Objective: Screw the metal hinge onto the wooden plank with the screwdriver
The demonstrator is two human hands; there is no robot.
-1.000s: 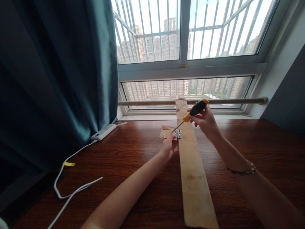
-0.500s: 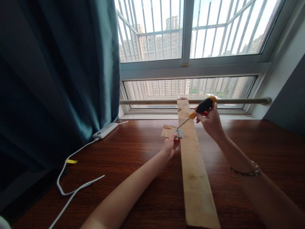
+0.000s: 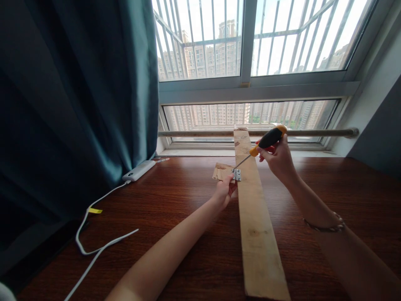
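My right hand (image 3: 275,156) is closed around the yellow and black handle of a screwdriver (image 3: 270,139). The screwdriver slants down to the left, its tip at the left leaf of a silver hinge (image 3: 238,174). That hinge bridges a small wooden block (image 3: 219,171) and a long wooden board (image 3: 257,230). With thumb on top near the hinge, my left hand (image 3: 224,192) grips the small block at its near edge; its other fingers are partly hidden beneath. Whether a screw sits under the tip is too small to tell.
The board lies lengthwise on a dark red-brown wooden surface (image 3: 188,234), its far end near a metal rail (image 3: 200,133) before the window. A white power strip (image 3: 139,170) and white cable (image 3: 82,246) lie left, beside a blue curtain (image 3: 134,83).
Both hands, the screwdriver and the wood keep nearly the same places. The whole view has shifted very slightly.
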